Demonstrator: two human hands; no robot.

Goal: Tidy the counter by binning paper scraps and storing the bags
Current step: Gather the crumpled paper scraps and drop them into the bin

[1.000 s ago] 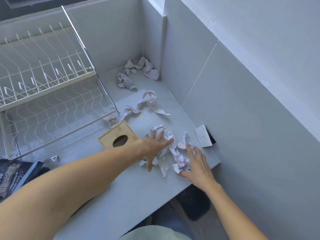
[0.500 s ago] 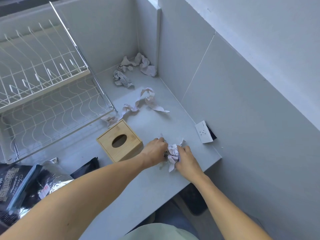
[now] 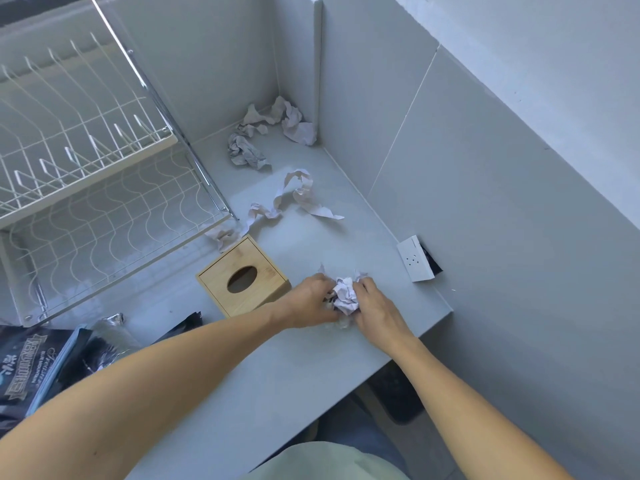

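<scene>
A wad of crumpled white paper scraps [image 3: 346, 294] is pressed between my left hand [image 3: 311, 303] and my right hand [image 3: 375, 308], just above the grey counter [image 3: 284, 368] near its right end. Both hands are closed around the wad. A long twisted paper strip [image 3: 298, 195] lies further back on the counter. More crumpled paper [image 3: 273, 128] sits in the far corner. Dark printed bags [image 3: 31, 365] and a silver-edged bag [image 3: 110, 323] lie at the left, partly behind my left arm.
A wooden tissue box [image 3: 242, 280] with an oval hole stands just left of my hands. A white wire dish rack [image 3: 86, 168] fills the left back. A white wall socket [image 3: 415, 259] hangs out of the right wall. The counter's front edge runs diagonally below my arms.
My hands swept the spread-out scraps together and closed on them, bunching them into one wad. The camera shifted, bringing the bags at the left into view.
</scene>
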